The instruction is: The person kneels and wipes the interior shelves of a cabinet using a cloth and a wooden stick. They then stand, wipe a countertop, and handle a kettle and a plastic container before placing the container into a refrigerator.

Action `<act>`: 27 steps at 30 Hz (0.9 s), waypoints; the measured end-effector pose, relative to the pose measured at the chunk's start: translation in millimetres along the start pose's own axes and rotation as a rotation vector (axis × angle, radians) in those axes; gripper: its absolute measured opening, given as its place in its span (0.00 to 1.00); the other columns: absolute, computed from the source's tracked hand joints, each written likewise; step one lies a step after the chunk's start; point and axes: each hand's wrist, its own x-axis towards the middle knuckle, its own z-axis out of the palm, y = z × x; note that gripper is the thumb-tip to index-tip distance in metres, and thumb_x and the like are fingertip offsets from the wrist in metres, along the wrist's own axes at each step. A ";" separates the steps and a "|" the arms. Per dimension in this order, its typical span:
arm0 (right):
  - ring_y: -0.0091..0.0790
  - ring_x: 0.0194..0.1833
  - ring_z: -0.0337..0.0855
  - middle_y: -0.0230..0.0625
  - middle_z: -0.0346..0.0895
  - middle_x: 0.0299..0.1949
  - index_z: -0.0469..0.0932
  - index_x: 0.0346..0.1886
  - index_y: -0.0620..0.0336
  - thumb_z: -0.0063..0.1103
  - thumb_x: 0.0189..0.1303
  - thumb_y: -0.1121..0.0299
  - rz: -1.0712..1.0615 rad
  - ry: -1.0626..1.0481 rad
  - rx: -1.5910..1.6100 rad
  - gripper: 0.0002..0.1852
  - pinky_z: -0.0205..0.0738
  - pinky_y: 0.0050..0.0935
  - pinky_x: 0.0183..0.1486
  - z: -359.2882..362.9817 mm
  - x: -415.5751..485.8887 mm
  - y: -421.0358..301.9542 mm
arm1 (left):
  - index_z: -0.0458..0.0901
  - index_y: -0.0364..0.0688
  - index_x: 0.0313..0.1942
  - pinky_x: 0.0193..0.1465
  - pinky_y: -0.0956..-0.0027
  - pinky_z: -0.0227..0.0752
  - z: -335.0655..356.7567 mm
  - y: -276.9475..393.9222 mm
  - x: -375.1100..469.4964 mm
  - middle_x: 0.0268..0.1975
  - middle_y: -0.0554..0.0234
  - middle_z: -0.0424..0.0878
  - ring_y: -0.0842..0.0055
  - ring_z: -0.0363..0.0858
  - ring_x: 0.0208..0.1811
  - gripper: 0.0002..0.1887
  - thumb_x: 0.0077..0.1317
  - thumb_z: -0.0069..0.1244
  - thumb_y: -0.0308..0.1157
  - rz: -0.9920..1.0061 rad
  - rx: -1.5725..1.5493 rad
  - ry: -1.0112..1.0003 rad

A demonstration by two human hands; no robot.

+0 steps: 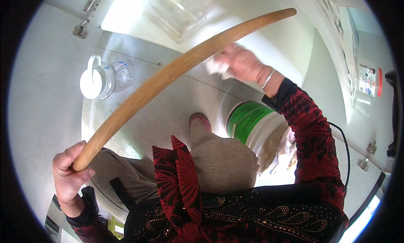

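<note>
A long wooden rolling pin (176, 67), bowed by the lens, slants from lower left to upper right across the view. Its lower left end is gripped between the thumb and fingers of my left hand (70, 172). My right hand (242, 64), slightly blurred, is closed on a crumpled white cloth or tissue (217, 68) just below the upper half of the pin. Whether the cloth touches the wood cannot be told.
A clear plastic jug with a white lid (91, 83) stands at left. A white bucket with a green label (249, 120) is by my knee. Clear plastic container (181, 20) at top, red-lidded jar (369, 80) at right, cabinet hinges (81, 30) at upper left.
</note>
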 end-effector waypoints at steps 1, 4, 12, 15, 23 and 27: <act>0.46 0.46 0.71 0.37 0.70 0.42 0.74 0.41 0.47 0.59 0.38 0.80 -0.054 -0.102 0.030 0.22 0.68 0.38 0.49 0.8 1.8 -13.4 | 0.77 0.38 0.49 0.56 0.73 0.64 -0.4 -1.0 0.8 0.48 0.61 0.79 0.77 0.76 0.49 0.34 0.34 0.59 0.12 0.013 0.027 0.003; 0.43 0.49 0.71 0.37 0.70 0.44 0.73 0.41 0.48 0.56 0.40 0.81 0.044 -0.281 0.426 0.22 0.67 0.32 0.51 -10.5 -7.9 -21.8 | 0.77 0.37 0.49 0.56 0.72 0.64 -2.0 -2.7 2.1 0.48 0.61 0.79 0.77 0.75 0.49 0.33 0.35 0.60 0.14 0.015 -0.049 0.003; 0.34 0.46 0.75 0.40 0.74 0.47 0.70 0.50 0.59 0.57 0.45 0.73 0.761 0.371 0.311 0.23 0.70 0.29 0.49 -68.7 -142.1 142.8 | 0.76 0.38 0.50 0.53 0.75 0.65 8.0 -7.6 3.1 0.46 0.64 0.80 0.79 0.76 0.46 0.34 0.35 0.62 0.17 -0.061 -0.044 0.089; 0.33 0.44 0.75 0.41 0.74 0.43 0.67 0.52 0.60 0.55 0.48 0.71 1.120 0.453 0.241 0.24 0.71 0.27 0.45 -43.2 -207.8 206.9 | 0.77 0.38 0.49 0.52 0.75 0.65 16.5 -5.5 6.9 0.45 0.64 0.80 0.79 0.76 0.45 0.34 0.34 0.62 0.17 -0.088 -0.072 0.115; 0.51 0.64 0.55 0.52 0.50 0.65 0.57 0.63 0.62 0.40 0.61 0.63 0.776 -0.188 -0.803 0.26 0.53 0.35 0.65 2.4 -189.3 318.8 | 0.77 0.36 0.48 0.49 0.75 0.67 30.0 16.8 13.6 0.41 0.62 0.82 0.78 0.78 0.41 0.34 0.32 0.63 0.17 -0.069 -0.053 0.130; 0.51 0.63 0.57 0.51 0.55 0.64 0.56 0.64 0.58 0.47 0.58 0.59 0.937 -0.096 -0.385 0.30 0.54 0.37 0.64 -36.5 -97.6 328.3 | 0.77 0.36 0.48 0.48 0.76 0.67 32.7 23.6 13.7 0.40 0.62 0.82 0.79 0.78 0.39 0.34 0.32 0.65 0.19 -0.109 0.007 0.167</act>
